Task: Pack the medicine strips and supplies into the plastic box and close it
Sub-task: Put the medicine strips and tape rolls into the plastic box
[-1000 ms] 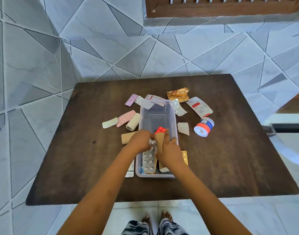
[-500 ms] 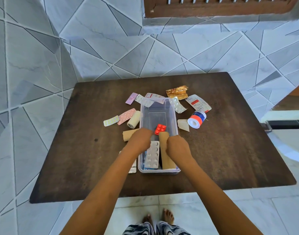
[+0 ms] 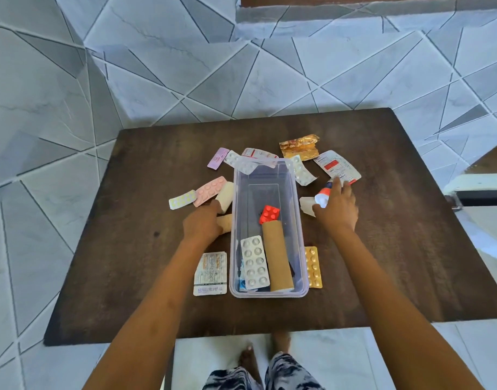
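Note:
A clear plastic box [image 3: 303, 249] stands open at the middle of the brown table [image 3: 123, 277]. A red pill strip [image 3: 269, 213], a tan bandage roll [image 3: 277, 257] and a silver blister strip [image 3: 254, 261] lie inside it. My left hand [image 3: 202, 226] lies curled left of the box, on a second tan roll [image 3: 227, 222] and touching a white roll [image 3: 224, 195]. My right hand [image 3: 337, 209] is right of the box, its fingers spread over a red, white and blue tape roll [image 3: 322, 196], which rests on the table.
Loose strips lie around the box: pink [image 3: 210, 190], yellow-white [image 3: 182, 199], purple [image 3: 218, 158], gold foil [image 3: 299, 146], white-red [image 3: 336, 166], silver [image 3: 302, 170], gold blister [image 3: 312, 267], printed [image 3: 210, 273]. A white scrap [image 3: 306, 204] lies by my right thumb. No lid is visible.
Both hands have left the box, where the silver strip and tan roll now lie. The left went out to the rolls, the right to the tape roll.

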`<state>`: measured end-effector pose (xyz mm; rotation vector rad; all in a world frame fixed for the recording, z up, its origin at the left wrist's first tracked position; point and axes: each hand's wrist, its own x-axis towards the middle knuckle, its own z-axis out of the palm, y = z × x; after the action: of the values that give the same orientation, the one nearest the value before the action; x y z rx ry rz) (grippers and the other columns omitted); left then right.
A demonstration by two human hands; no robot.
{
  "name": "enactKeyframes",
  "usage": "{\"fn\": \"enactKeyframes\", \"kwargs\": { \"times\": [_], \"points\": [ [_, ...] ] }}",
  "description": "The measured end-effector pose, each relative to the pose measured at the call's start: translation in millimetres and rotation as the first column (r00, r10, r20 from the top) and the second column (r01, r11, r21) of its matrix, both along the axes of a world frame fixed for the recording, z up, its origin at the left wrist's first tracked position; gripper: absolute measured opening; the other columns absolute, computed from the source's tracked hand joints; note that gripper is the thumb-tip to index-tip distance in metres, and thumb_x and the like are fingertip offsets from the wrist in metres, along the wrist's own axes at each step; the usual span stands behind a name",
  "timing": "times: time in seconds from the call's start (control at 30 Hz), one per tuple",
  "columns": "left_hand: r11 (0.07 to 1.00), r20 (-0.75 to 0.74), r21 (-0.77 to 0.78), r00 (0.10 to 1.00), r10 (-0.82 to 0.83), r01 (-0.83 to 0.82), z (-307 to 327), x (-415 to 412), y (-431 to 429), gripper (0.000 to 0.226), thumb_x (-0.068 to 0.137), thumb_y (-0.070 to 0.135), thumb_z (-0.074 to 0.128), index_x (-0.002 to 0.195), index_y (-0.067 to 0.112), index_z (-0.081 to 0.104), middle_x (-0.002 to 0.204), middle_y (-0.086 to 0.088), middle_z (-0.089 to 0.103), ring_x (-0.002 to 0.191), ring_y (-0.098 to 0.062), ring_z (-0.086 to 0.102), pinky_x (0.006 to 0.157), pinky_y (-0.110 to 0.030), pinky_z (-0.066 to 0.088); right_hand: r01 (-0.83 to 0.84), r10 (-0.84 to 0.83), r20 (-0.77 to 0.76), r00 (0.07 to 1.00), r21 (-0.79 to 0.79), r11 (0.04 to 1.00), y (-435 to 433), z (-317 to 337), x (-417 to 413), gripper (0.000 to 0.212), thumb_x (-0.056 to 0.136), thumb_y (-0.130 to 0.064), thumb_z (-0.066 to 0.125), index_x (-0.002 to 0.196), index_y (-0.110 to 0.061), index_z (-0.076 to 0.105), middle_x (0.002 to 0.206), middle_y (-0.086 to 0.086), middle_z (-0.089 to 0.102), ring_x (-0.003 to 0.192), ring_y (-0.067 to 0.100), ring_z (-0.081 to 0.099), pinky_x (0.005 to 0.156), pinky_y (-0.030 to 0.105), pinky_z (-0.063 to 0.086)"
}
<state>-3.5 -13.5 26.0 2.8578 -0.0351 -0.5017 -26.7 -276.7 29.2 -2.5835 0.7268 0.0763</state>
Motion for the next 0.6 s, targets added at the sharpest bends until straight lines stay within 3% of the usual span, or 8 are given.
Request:
{"fn": "enactKeyframes", "kwargs": {
  "times": [0.13, 0.27, 0.4, 0.5, 0.6],
  "points": [
    [0.999, -0.033, 0.031, 0.999, -0.012, 0.013, -6.6, 0.1, -1.6, 0.048, 0.072, 0.019, 0.069, 0.114, 0.015, 0.048, 0.110, -0.011, 0.063, 0.099, -0.032, 0.061, 0.074, -0.038, 0.048, 0.007, -0.006, -0.069, 0.998, 0.012, 1.000, -13.3, -10.8, 15.9, 0.084, 0.080, -0.016, 0.066, 0.146, -0.013, 0.014, 0.155, 0.018, 0.015, 0.142, 0.037, 0.017, 0.113, 0.051, 0.024],
    [0.995, -0.018, 0.087, 0.999, 0.050, -0.048, -2.6, 3.1, 2.5, 0.045, 0.073, 0.027, 0.070, 0.113, 0.019, 0.053, 0.112, -0.008, 0.065, 0.102, -0.029, 0.061, 0.077, -0.036, 0.048, 0.077, -0.077, -0.005, 0.997, -0.013, 0.997, -21.6, -10.1, 19.1, 0.076, 0.077, -0.019, 0.071, 0.140, -0.010, 0.029, 0.142, 0.021, 0.036, 0.130, 0.040, 0.036, 0.102, 0.051, 0.037],
    [0.973, 0.192, 0.150, 0.970, 0.146, -0.176, 29.3, 17.2, 4.5, 0.041, 0.082, 0.036, 0.061, 0.119, 0.018, 0.055, 0.116, -0.009, 0.065, 0.108, -0.030, 0.060, 0.081, -0.036, 0.047, 0.117, -0.129, 0.191, 0.973, 0.073, 0.990, -17.7, 2.3, 18.8, 0.075, 0.073, -0.027, 0.075, 0.136, -0.012, 0.037, 0.139, 0.017, 0.042, 0.125, 0.037, 0.043, 0.095, 0.050, 0.046],
    [0.979, 0.215, -0.021, 0.955, 0.203, -0.203, 57.6, 26.3, -10.6, 0.042, 0.081, 0.034, 0.062, 0.120, 0.020, 0.054, 0.117, -0.009, 0.065, 0.107, -0.031, 0.060, 0.082, -0.037, 0.047, -0.006, -0.046, 0.381, 0.923, 0.134, 0.991, -0.6, 22.1, 22.8, 0.073, 0.072, -0.025, 0.076, 0.134, -0.012, 0.040, 0.138, 0.015, 0.045, 0.123, 0.032, 0.047, 0.097, 0.045, 0.046],
    [0.980, 0.171, -0.158, 0.974, 0.150, -0.123, 62.8, 25.4, -42.3, 0.045, 0.081, 0.037, 0.062, 0.117, 0.012, 0.054, 0.113, -0.012, 0.067, 0.102, -0.032, 0.063, 0.081, -0.037, 0.049, -0.271, 0.191, 0.402, 0.896, 0.152, 0.951, 21.1, 42.6, 29.6, 0.074, 0.070, -0.023, 0.078, 0.133, -0.013, 0.041, 0.137, 0.012, 0.047, 0.121, 0.030, 0.050, 0.099, 0.042, 0.045]
  ]
}}
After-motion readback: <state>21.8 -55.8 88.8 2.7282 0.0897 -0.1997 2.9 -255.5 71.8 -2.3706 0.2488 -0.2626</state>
